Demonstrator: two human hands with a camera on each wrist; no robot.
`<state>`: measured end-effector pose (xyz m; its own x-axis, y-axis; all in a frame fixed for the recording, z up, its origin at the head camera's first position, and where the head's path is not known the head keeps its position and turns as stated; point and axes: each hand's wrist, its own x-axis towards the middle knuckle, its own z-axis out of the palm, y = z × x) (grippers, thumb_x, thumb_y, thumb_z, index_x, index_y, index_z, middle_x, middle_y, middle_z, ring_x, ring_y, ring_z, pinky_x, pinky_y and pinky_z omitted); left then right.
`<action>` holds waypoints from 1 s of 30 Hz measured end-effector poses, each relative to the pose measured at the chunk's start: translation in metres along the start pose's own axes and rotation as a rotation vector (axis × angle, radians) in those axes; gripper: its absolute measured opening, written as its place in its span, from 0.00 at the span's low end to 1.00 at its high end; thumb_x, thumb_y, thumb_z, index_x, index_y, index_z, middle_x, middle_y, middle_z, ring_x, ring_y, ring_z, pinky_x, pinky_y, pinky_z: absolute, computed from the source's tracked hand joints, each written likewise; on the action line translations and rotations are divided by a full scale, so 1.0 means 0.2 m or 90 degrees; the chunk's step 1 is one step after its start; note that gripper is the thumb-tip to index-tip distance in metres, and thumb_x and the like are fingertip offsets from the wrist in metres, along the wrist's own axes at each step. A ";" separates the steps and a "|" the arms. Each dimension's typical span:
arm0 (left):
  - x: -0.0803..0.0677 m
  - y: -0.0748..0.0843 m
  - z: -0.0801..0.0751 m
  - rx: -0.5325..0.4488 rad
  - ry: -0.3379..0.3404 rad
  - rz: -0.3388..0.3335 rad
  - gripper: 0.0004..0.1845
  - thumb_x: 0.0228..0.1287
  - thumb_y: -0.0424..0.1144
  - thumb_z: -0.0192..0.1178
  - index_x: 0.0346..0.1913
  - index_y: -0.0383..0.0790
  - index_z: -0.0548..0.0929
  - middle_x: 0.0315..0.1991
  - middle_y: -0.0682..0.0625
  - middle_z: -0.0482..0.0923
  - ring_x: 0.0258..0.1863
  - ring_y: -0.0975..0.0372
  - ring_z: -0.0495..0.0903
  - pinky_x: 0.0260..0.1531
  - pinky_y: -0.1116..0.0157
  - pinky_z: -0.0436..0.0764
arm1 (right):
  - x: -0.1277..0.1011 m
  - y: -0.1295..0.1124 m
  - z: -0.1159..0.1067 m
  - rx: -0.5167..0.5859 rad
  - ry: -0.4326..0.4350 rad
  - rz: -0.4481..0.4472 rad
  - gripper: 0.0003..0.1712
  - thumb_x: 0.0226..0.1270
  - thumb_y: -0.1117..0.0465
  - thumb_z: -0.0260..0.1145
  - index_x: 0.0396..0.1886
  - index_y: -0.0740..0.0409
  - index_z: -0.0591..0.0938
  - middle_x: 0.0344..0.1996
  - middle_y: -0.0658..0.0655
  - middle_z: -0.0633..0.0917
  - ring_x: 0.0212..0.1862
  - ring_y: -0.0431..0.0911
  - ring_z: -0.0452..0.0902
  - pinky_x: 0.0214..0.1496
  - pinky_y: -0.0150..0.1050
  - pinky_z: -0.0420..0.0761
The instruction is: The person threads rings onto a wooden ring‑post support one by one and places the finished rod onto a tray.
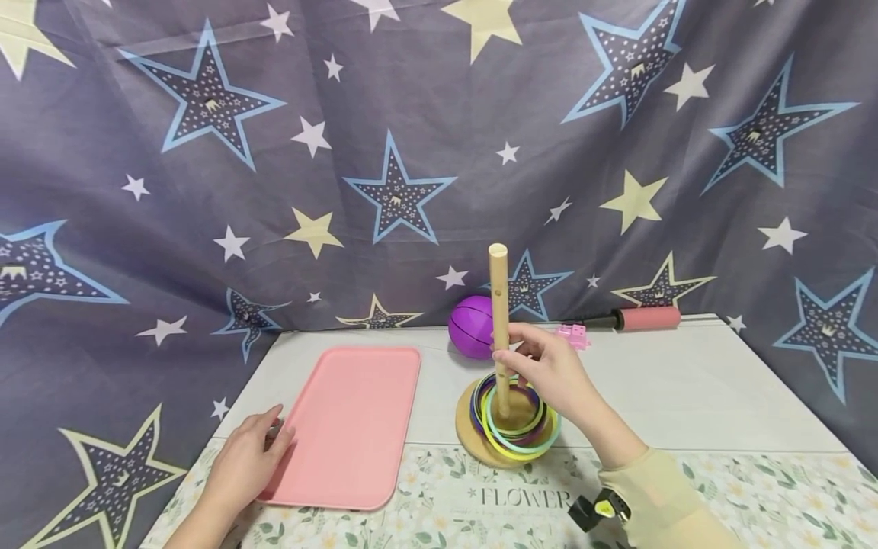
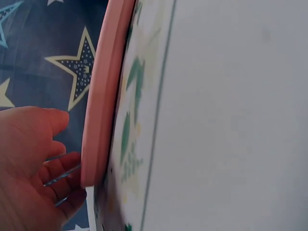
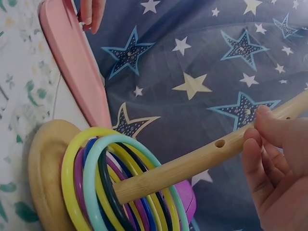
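Observation:
My right hand (image 1: 549, 366) pinches a wooden post (image 1: 499, 305) between thumb and fingertips, about halfway up. The post stands nearly upright over a round wooden base (image 1: 473, 435), and small holes show along its side. Several coloured rings (image 3: 98, 144), yellow, mint, purple, blue and dark, lie stacked on the base around the post's lower end, and they partly hide that end in the right wrist view. At the left, my left hand (image 1: 247, 457) lies beside a pink tray (image 1: 357, 427). Its fingers are relaxed, with fingertips right at the tray's edge.
Behind the post sits a purple ball (image 1: 469, 328). A small pink toy (image 1: 575, 335) and a pump-like tool with a pink barrel (image 1: 648, 319) lie along the back edge. A star-patterned curtain (image 1: 384, 91) hangs behind the table, whose front has a floral cover (image 1: 439, 488).

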<state>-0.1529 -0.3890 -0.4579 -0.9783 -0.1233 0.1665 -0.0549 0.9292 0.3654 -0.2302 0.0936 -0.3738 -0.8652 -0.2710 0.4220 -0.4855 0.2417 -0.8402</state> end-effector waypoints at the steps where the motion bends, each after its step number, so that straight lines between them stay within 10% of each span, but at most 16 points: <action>1: 0.00 -0.01 0.00 -0.002 -0.003 -0.002 0.35 0.83 0.47 0.64 0.77 0.23 0.72 0.62 0.28 0.81 0.60 0.35 0.81 0.61 0.30 0.79 | 0.00 -0.01 0.00 0.002 -0.001 -0.002 0.13 0.77 0.62 0.76 0.57 0.53 0.90 0.33 0.55 0.89 0.29 0.54 0.82 0.27 0.40 0.86; 11: 0.00 -0.07 0.01 -0.021 -0.009 -0.013 0.29 0.83 0.43 0.63 0.74 0.25 0.78 0.45 0.43 0.85 0.40 0.54 0.81 0.44 0.46 0.84 | 0.07 -0.12 0.06 0.036 -0.015 -0.039 0.14 0.75 0.63 0.78 0.57 0.54 0.91 0.32 0.55 0.88 0.29 0.58 0.81 0.26 0.40 0.85; 30: -0.03 -0.09 0.04 -0.028 0.023 0.022 0.21 0.79 0.31 0.59 0.68 0.27 0.84 0.54 0.35 0.86 0.57 0.40 0.86 0.57 0.37 0.84 | 0.27 -0.27 0.33 0.068 -0.066 -0.083 0.14 0.76 0.63 0.76 0.58 0.56 0.91 0.33 0.53 0.89 0.30 0.50 0.81 0.24 0.36 0.80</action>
<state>-0.1471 -0.4014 -0.4727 -0.9715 -0.1050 0.2125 -0.0120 0.9172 0.3983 -0.2423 0.0041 -0.3276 -0.7757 -0.3900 0.4962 -0.5714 0.1001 -0.8146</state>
